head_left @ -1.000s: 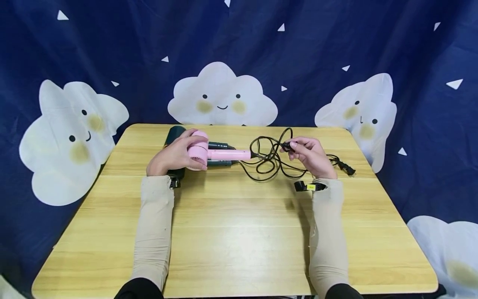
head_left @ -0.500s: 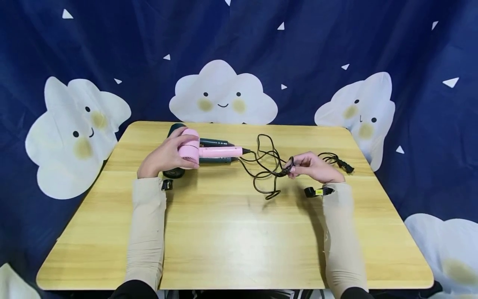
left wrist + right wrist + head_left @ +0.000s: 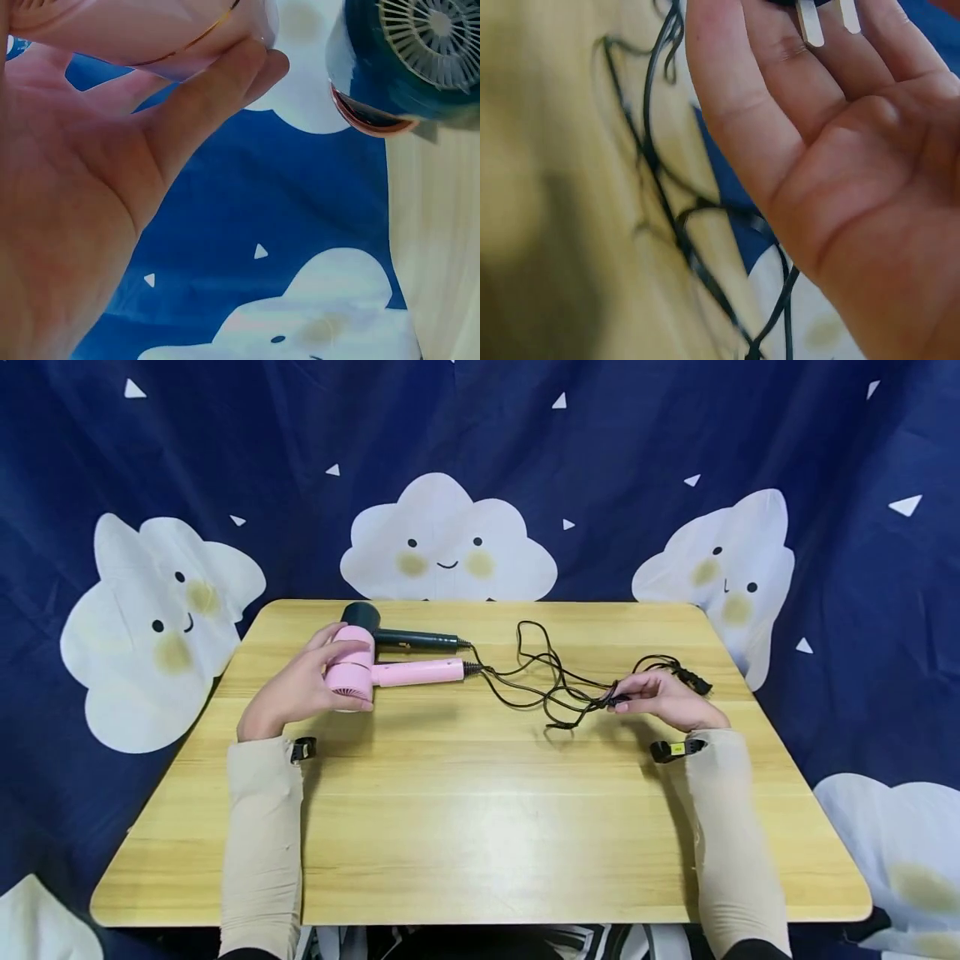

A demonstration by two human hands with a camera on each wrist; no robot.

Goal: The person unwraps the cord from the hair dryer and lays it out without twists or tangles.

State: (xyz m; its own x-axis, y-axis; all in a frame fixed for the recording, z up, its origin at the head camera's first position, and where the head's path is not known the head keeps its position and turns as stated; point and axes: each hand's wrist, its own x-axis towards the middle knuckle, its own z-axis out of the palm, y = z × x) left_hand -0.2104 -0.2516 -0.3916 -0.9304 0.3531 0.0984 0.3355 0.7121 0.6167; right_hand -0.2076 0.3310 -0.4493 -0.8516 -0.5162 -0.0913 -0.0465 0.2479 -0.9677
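Observation:
My left hand [image 3: 296, 689] grips the head of a pink hair dryer [image 3: 416, 672], fingers over the far side and thumb on the near side. Its handle points right; a shadow falls on the table below it. In the left wrist view the pink casing [image 3: 150, 34] shows a thin gold line. Just behind lies a dark green hair dryer [image 3: 416, 640], its round vent [image 3: 439, 26] facing that camera. My right hand [image 3: 671, 700] pinches a black plug, mostly hidden by the fingers; its metal prongs [image 3: 810, 24] show in the right wrist view. Loose black cord [image 3: 555, 668] runs between the hands.
Behind my right hand lies a bundled black cord with a plug [image 3: 696, 682]. The wooden table [image 3: 487, 835] has a rounded edge, and a blue cloth with printed clouds [image 3: 447, 547] hangs behind it.
The pink hair dryer has moved left in my left hand, uncovering more of the green dryer. My right hand has moved right and nearer, drawing the tangled cord out longer.

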